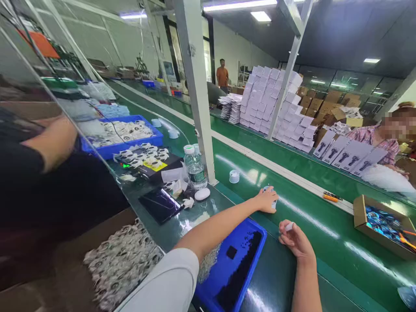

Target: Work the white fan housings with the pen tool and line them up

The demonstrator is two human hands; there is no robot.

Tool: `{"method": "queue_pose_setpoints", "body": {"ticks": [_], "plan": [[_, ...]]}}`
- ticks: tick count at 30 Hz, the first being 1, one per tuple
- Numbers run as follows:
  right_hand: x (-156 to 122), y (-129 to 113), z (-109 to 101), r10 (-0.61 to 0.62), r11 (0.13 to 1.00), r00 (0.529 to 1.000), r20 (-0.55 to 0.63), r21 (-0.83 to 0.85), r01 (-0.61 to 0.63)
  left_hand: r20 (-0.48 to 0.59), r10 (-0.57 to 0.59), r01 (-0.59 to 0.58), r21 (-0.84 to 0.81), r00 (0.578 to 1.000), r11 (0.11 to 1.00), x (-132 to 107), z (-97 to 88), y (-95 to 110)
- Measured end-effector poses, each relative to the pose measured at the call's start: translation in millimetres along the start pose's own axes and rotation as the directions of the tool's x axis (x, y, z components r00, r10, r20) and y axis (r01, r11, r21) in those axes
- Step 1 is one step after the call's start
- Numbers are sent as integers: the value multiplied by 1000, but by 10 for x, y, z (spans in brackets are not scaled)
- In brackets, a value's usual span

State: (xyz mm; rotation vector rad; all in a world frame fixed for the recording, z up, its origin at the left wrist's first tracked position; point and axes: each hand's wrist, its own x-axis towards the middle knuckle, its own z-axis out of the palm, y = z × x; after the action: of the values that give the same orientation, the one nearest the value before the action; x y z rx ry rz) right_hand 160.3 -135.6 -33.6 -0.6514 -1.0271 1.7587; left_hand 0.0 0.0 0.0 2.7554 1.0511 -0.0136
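My left hand (267,200) reaches out over the green conveyor belt (312,225), its fingers closed round a small white round part (271,190) that rests on the belt. My right hand (295,239) is held nearer to me above the belt, pinching a small white piece (289,226) between thumb and fingers. Below my arms lies a blue tray (242,255) with tiny dark and pale parts in it. Another white round part (234,176) stands on the belt a little further left.
A water bottle (195,166), a phone (160,203) and a blue bin of white parts (125,132) sit at the left. A cardboard box (383,225) lies on the belt at right. A co-worker (377,138) sits opposite by stacked white boxes (269,99).
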Motion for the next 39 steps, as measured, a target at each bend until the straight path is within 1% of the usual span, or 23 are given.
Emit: {"method": "queue_pose_setpoints", "body": {"ticks": [3, 7, 11, 18, 21, 24, 28, 32, 36, 39], "plan": [[16, -35, 50, -7, 1000, 1000, 3, 2, 7, 11, -27, 27, -27, 1000, 999, 12, -36, -52], [35, -56, 85, -11, 1000, 1000, -20, -7, 11, 13, -84, 84, -20, 996, 996, -27, -72, -191], [36, -67, 90, -21, 1000, 999, -50, -12, 20, -5, -128, 128, 27, 992, 991, -104, -125, -387], [28, -65, 75, -59, 998, 993, -106, -17, 58, -5, -139, 139, 73, 990, 988, -246, -265, -815], [27, -55, 68, -70, 997, 991, -115, 2, 71, 10, -166, 165, 74, 986, 984, -294, -276, -918], [24, -49, 63, -82, 997, 990, -116, 9, 83, 19, -172, 171, 75, 985, 982, -302, -255, -926], [11, -49, 48, -99, 995, 986, -134, 8, 101, 19, -176, 174, 82, 984, 981, -293, -232, -862], [-8, -49, 27, -122, 993, 979, -164, -16, 121, 16, -166, 164, 94, 986, 982, -326, -248, -826], [-32, -77, 57, -163, 985, 961, -224, -85, 147, 5, -110, 108, 106, 994, 988, -348, -275, -853], [-60, -114, 150, -207, 972, 930, -304, -169, 162, -2, -79, 79, 100, 997, 992, -325, -276, -873]]}}
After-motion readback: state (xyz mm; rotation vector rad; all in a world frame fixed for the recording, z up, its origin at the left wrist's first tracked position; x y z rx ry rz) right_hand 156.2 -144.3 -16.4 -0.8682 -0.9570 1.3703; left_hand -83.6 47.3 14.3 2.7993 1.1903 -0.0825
